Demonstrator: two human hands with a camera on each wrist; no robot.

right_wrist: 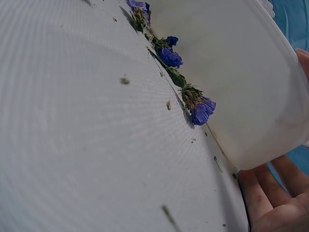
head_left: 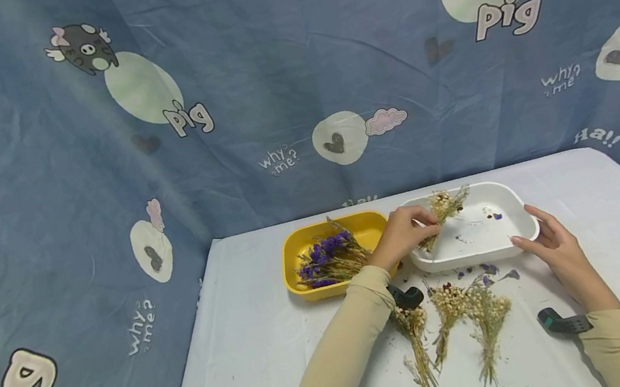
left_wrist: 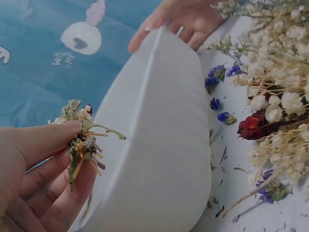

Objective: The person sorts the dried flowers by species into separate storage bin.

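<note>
1. One yellow oblong plastic tray point(head_left: 320, 293), nine o'clock of one white oblong plastic tray point(head_left: 472, 258).
2. Four cream dried-flower bunches point(head_left: 448, 305), one held.
3. Bare left hand point(head_left: 403, 233), bare right hand point(head_left: 559, 251): two.
4. Two black wrist devices point(head_left: 563, 321).

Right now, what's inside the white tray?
Inside the white tray lie small red and purple bits. The left hand holds a dried flower bunch over the tray's left end, hiding whatever lies beneath.

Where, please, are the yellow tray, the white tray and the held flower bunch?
Yellow tray point(head_left: 321, 294): head view, on the front wall.
White tray point(head_left: 489, 237): head view, on the bare floor.
Held flower bunch point(head_left: 443, 204): head view, on the flower heads.
</note>
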